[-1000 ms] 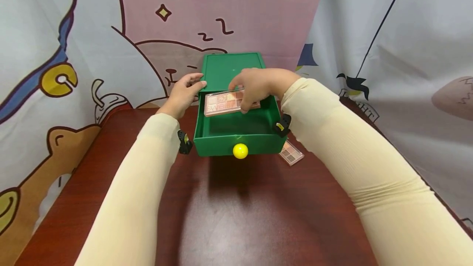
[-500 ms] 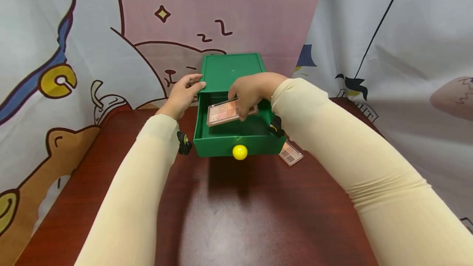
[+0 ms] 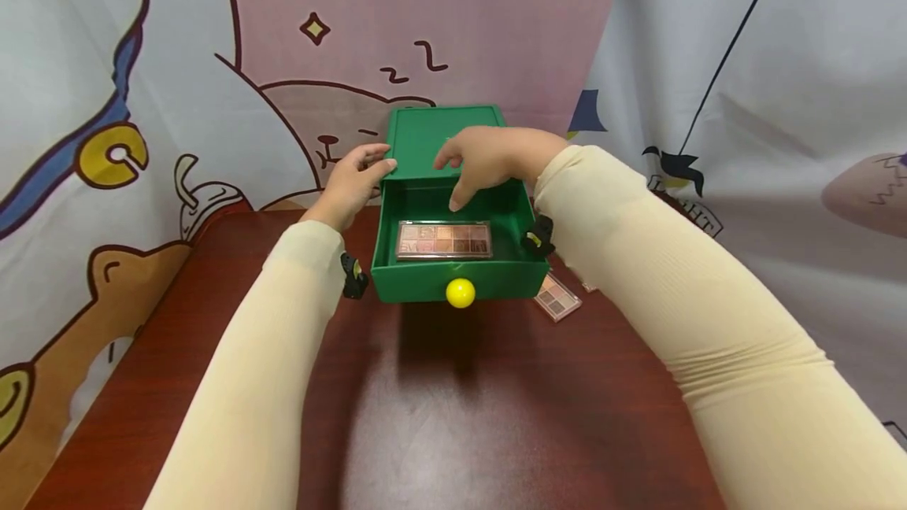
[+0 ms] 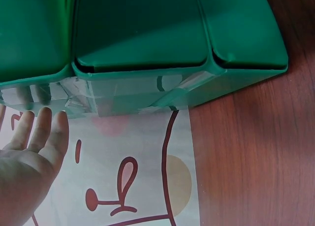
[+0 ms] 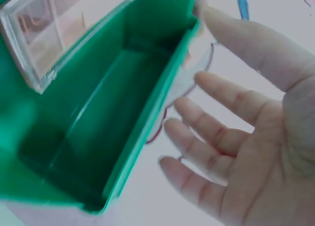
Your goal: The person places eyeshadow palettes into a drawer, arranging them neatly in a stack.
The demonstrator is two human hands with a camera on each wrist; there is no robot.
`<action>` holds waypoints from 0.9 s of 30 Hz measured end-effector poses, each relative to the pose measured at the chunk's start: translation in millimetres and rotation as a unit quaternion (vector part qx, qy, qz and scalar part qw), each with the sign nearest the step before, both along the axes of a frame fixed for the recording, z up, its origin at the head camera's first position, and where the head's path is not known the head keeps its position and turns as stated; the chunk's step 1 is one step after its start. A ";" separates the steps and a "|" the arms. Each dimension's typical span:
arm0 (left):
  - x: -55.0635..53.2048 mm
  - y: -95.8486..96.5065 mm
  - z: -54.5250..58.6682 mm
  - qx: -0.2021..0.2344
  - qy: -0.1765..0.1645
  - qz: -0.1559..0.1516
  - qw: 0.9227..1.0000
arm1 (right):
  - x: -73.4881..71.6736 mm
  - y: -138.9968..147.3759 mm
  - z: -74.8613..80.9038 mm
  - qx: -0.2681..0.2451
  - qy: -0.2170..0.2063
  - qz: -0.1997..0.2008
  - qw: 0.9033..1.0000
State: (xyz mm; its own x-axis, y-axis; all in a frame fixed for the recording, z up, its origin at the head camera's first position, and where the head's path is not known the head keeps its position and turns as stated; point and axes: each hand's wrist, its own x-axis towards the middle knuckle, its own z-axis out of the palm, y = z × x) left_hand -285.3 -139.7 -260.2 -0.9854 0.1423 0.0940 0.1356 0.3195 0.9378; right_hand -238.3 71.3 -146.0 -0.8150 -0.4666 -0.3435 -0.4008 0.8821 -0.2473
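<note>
While printed cloth [image 3: 510, 22] hangs behind, a glossy reddish-brown table [image 3: 496, 431] carries a green box [image 3: 418, 140], its drawer [image 3: 418, 286] open toward the person. At the box's left edge, the left hand [image 3: 350, 183] has its fingers extended. Over the drawer's rear, the right hand [image 3: 485, 160] is loosely spread, thumb apart from fingers. Below it and nearer the person, untouched, an eyeshadow palette [image 3: 444, 241] lies flat inside, long axis running left to right, parallel to the drawer front. Centred on that front, a yellow knob [image 3: 460, 293] points at the person.
</note>
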 end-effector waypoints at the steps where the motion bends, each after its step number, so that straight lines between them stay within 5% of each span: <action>1: -0.3 0.5 -0.2 0.002 0.000 0.001 1.000 | -0.9 6.7 1.3 -0.027 0.007 -0.006 1.000; 5: -1.3 1.5 -0.6 0.008 0.000 0.001 1.000 | -3.4 40.3 2.5 -0.157 0.028 -0.045 0.986; 9: -1.6 1.6 -0.2 0.011 -0.005 0.004 1.000 | -7.2 79.0 -9.0 -0.276 0.060 -0.106 0.954; 14: -3.3 1.8 -2.2 0.012 -0.009 0.008 1.000 | -15.6 127.8 -44.6 -0.372 0.076 -0.184 0.907; 20: -3.3 1.3 -3.6 0.010 -0.007 0.012 1.000 | -24.6 182.4 -103.3 -0.419 0.083 -0.276 0.861; 24: -3.2 2.1 -3.7 0.012 -0.011 0.013 1.000 | -23.6 214.3 -139.8 -0.405 0.096 -0.324 0.850; 27: -2.6 2.8 -2.2 0.019 -0.009 0.011 1.000 | -18.7 235.2 -162.1 -0.368 0.109 -0.347 0.855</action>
